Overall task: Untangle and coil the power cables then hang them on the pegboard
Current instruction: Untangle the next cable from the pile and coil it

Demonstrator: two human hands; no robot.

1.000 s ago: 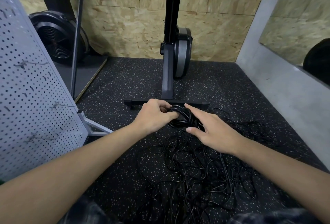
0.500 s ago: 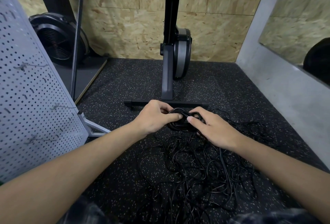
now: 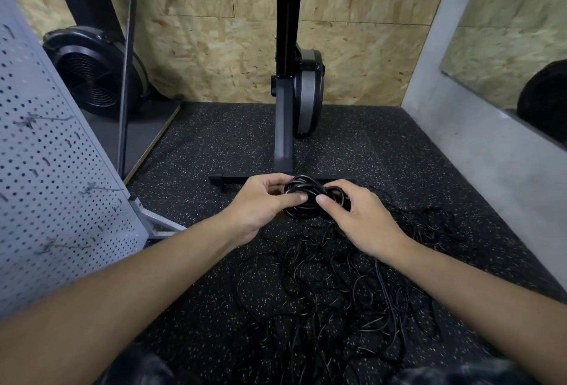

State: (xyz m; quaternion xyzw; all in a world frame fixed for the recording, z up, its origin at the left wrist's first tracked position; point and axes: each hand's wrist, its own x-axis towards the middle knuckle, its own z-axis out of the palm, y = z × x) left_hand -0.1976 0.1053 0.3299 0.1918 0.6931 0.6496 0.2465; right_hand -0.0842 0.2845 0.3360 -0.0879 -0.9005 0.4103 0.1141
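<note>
step: coiling | left hand [image 3: 260, 203], right hand [image 3: 359, 219]: fingers of both curled round the small black coil [image 3: 303, 200], thumbs pinching it | loose cables [image 3: 337, 292]: tangled on the floor below | advice: hold the loops flat, draw slack slowly so no knot tightens | pegboard [image 3: 55, 170]: left

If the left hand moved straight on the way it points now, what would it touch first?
The left hand grips the cable coil; going on, it would probably meet the right hand on the coil's other side first.
</note>
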